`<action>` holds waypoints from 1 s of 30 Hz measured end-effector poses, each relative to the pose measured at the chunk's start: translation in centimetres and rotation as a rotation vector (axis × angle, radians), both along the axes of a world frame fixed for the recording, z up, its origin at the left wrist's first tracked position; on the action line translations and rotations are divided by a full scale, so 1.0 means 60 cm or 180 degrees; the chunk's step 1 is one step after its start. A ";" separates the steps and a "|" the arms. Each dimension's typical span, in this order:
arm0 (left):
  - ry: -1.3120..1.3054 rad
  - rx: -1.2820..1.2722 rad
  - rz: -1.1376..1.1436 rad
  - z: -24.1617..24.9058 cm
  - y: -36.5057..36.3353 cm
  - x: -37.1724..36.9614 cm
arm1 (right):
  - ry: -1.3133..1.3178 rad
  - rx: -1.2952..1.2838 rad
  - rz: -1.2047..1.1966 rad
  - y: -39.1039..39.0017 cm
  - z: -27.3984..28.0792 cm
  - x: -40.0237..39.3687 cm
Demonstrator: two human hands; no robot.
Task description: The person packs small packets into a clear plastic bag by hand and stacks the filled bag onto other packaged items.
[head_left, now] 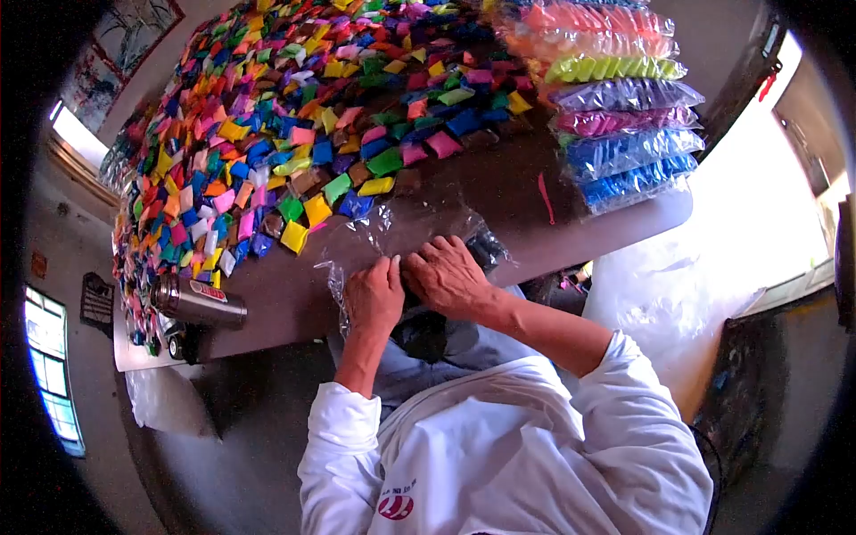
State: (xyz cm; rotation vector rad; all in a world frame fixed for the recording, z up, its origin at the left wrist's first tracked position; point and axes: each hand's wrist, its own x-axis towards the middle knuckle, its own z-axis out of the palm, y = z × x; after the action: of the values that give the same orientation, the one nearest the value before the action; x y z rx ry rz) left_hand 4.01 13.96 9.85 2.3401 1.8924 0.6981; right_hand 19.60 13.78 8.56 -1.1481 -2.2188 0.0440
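Observation:
At the table's front edge, my left hand (374, 292) is closed on the near side of a clear plastic bag (379, 229). Right beside it, my right hand (446, 278) is bent over the same bag, its fingers curled down on it. Dark, shiny contents (487, 249) show through the plastic to the right of my right hand; what lies under both palms is hidden. Beyond the bag spreads a big heap of small colourful packets (303, 134), the closest a yellow one (294, 236).
Filled clear bags of sorted packets (633, 147) are lined up at the table's right. A steel flask (201, 299) lies on its side at the left edge. A thin pink strip (546, 198) rests on the brown tabletop (499, 187). White plastic sheeting (655, 290) hangs at right.

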 end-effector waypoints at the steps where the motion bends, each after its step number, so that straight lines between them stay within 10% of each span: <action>1: 0.0010 0.0015 -0.0007 0.002 0.001 -0.002 | 0.0010 0.0015 -0.0007 0.003 0.002 0.000; 30: -0.0044 0.0815 -0.0119 -0.015 -0.014 -0.038 | -0.0082 0.0194 -0.0438 0.082 0.028 0.011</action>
State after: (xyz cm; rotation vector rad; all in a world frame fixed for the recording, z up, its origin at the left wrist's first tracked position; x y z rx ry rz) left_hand 1.71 13.15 8.97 2.5006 1.8462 1.0043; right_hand 20.26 18.70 10.23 -1.2710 -2.1427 -0.0957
